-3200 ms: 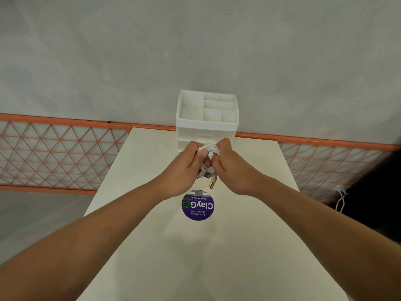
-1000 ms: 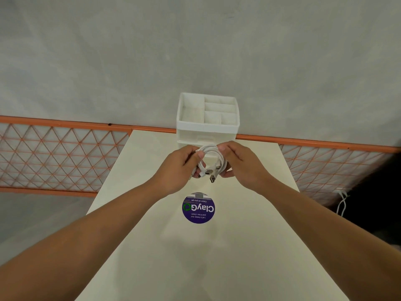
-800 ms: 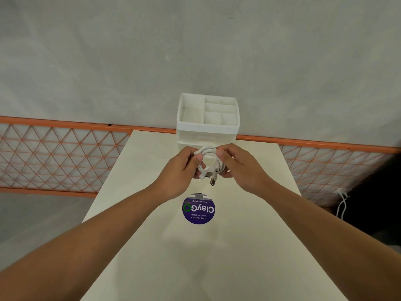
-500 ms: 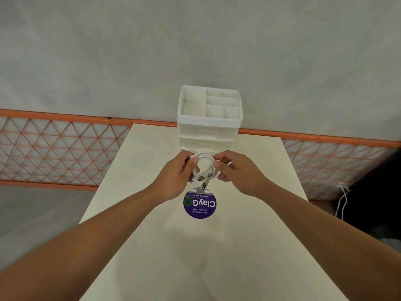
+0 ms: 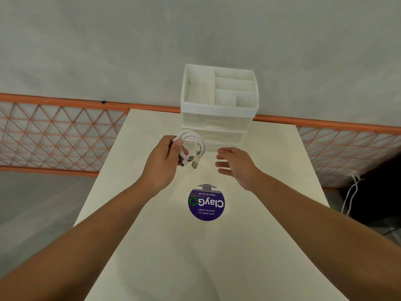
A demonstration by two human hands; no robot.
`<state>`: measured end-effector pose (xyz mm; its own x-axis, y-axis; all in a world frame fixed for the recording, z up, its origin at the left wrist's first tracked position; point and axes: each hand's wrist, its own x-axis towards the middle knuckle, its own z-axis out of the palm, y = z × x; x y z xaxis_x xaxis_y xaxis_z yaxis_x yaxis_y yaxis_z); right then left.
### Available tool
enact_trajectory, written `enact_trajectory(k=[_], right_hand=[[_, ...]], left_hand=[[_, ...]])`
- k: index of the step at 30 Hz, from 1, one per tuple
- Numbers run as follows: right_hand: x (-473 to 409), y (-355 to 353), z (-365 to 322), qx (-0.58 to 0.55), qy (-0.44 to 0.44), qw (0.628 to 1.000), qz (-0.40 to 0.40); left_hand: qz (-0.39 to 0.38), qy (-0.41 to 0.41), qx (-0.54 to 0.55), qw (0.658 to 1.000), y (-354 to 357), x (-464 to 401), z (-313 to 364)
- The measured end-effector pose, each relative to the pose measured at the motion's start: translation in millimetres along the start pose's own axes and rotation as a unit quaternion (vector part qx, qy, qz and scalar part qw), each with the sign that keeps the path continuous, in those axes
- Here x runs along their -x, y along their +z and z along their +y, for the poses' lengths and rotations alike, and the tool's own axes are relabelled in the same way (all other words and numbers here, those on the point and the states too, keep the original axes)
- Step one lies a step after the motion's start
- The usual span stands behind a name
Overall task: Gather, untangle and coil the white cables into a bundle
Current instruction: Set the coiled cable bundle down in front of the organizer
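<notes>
A cream-coloured surface (image 5: 217,257) ran away from the camera to a plain grey wall (image 5: 195,40), with a white drawer organiser (image 5: 219,118) standing at its far edge and a round purple sticker (image 5: 206,202) stuck near its middle. Behind it an orange-framed lattice panel (image 5: 54,135) stretched along the wall's base on both sides. Grey floor (image 5: 32,203) showed at the left, and at the right a white cord (image 5: 351,192) hung against a dark patch.

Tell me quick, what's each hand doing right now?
Left hand: closed, fingers pinching the coiled white cable bundle above the table.
Right hand: open, empty, clear of the bundle.
</notes>
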<state>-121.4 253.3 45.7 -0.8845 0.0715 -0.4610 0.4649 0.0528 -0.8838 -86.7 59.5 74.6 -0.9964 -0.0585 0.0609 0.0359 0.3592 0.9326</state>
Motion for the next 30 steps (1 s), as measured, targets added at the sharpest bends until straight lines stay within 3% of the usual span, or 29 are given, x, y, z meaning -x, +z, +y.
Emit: enact_trajectory(k=[5,16,30], right_hand=[[-59,15,0,-0.185,0.092,0.978,0.024],[-133,32,-6,-0.410,0.143,0.899,0.063],[-81,34,37,-0.485,0.152,0.861,0.034]], left_hand=[[0.030,-0.031,0.024,0.999,-2,-27,-26],[0.074,-0.083,0.046,0.993,2,-72,-61],[0.086,-0.074,0.053,0.992,-1,-59,-59]])
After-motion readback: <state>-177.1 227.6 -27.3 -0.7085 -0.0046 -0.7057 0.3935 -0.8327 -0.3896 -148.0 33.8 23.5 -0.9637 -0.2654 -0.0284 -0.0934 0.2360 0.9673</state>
